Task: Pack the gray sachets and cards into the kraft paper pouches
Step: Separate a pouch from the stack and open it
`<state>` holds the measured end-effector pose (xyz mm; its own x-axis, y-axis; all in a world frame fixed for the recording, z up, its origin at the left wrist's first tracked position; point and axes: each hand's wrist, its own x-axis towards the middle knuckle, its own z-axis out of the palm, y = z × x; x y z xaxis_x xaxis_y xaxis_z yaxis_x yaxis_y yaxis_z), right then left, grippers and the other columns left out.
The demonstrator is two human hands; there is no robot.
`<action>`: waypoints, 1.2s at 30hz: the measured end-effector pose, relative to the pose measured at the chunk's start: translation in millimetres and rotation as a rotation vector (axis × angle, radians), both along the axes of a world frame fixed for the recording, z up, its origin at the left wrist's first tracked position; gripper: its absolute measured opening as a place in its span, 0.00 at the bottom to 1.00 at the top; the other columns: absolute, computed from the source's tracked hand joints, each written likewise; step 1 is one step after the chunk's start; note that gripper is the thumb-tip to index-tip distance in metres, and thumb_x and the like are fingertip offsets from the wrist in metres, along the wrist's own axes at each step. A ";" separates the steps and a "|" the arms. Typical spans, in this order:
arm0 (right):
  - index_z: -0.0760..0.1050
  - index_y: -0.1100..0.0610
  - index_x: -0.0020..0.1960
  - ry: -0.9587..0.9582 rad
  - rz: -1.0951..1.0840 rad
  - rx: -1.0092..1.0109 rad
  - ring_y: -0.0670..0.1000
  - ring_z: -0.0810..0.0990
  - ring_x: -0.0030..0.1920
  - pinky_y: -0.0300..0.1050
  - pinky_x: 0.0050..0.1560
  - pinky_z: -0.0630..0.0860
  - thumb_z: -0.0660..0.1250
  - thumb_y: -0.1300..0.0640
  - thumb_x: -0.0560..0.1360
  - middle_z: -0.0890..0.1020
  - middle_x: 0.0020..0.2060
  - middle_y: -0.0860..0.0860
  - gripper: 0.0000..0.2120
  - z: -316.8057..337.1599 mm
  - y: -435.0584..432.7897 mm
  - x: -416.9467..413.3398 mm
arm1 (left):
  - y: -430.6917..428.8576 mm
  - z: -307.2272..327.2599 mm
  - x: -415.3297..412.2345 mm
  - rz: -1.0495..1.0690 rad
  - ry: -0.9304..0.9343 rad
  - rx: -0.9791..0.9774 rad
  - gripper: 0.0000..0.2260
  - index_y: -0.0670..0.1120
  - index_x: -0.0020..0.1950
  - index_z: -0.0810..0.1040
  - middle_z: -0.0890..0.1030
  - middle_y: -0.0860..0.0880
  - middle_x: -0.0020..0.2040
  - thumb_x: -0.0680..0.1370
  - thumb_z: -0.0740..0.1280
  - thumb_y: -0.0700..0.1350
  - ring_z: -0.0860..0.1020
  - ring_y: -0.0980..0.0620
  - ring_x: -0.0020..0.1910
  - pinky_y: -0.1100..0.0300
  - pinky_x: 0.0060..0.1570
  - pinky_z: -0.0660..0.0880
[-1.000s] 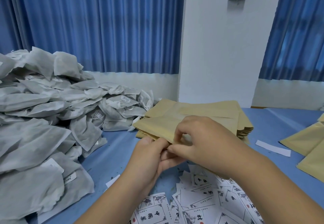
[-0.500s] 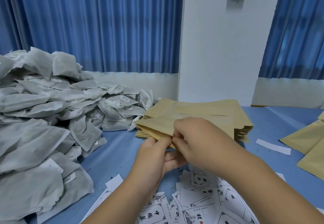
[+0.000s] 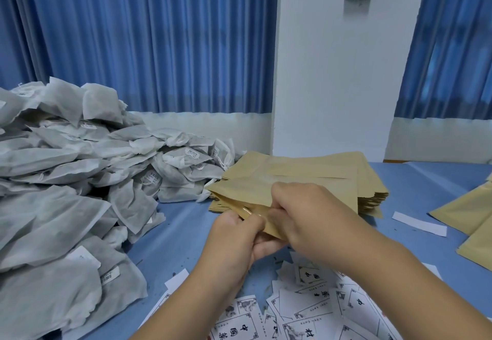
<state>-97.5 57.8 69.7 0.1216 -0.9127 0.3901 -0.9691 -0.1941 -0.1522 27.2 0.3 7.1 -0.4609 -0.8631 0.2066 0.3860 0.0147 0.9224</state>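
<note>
I hold one kraft paper pouch (image 3: 247,193) just above a stack of flat kraft pouches (image 3: 306,172) in the middle of the table. My left hand (image 3: 234,241) pinches its near edge from below. My right hand (image 3: 308,214) grips the same edge from above, and the mouth is parted a little, showing a shiny lining. A big heap of gray sachets (image 3: 66,193) fills the left side. Printed white cards (image 3: 306,310) lie scattered near the front edge under my forearms.
Several more kraft pouches (image 3: 474,220) lie at the right edge. A white paper strip (image 3: 419,224) lies between them and the stack. The table has a blue cover (image 3: 173,236). Blue curtains and a white wall pillar stand behind.
The pouch's near edge has been pulled slightly apart between my two hands. Both hands have shifted a little and stayed on the pouch.
</note>
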 end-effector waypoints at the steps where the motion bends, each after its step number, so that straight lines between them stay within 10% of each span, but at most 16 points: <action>1: 0.68 0.54 0.43 -0.012 -0.001 -0.002 0.52 0.74 0.41 0.49 0.40 0.73 0.59 0.52 0.78 0.75 0.39 0.47 0.07 0.0 0.0 -0.3 | 0.8 1.2 0.8 -0.005 -0.006 -0.011 0.15 0.38 0.41 0.83 0.81 0.31 0.42 0.76 0.58 0.30 0.81 0.45 0.38 0.57 0.39 0.81; 6: 0.71 0.54 0.43 -0.083 -0.003 0.001 0.50 0.75 0.39 0.50 0.40 0.74 0.61 0.53 0.78 0.76 0.36 0.47 0.07 -1.8 -1.8 -4.6 | 2.2 0.0 3.3 -0.045 0.009 0.019 0.15 0.38 0.45 0.83 0.76 0.41 0.34 0.78 0.58 0.30 0.75 0.53 0.28 0.58 0.37 0.81; 11: 0.72 0.53 0.41 -0.123 0.002 -0.015 0.48 0.75 0.38 0.48 0.39 0.75 0.63 0.52 0.78 0.77 0.36 0.47 0.08 -1.8 -2.5 -9.0 | 2.7 0.9 2.9 -0.131 0.108 0.056 0.14 0.39 0.60 0.77 0.84 0.38 0.51 0.80 0.56 0.30 0.84 0.45 0.47 0.58 0.39 0.81; 23: 0.73 0.50 0.34 -0.321 -0.009 -0.091 0.41 0.74 0.36 0.32 0.35 0.69 0.69 0.54 0.74 0.79 0.32 0.45 0.11 -2.0 -7.7 -27.4 | 7.0 3.6 2.2 -0.159 0.129 0.111 0.12 0.35 0.59 0.76 0.83 0.35 0.51 0.80 0.56 0.29 0.84 0.43 0.48 0.58 0.40 0.81; 36: 0.69 0.52 0.45 0.160 0.026 -0.129 0.53 0.76 0.44 0.49 0.43 0.73 0.60 0.53 0.76 0.76 0.42 0.47 0.03 4.6 2.7 18.4 | 7.8 15.3 0.1 0.046 0.013 0.203 0.12 0.36 0.53 0.76 0.82 0.41 0.32 0.77 0.55 0.30 0.82 0.45 0.30 0.53 0.30 0.79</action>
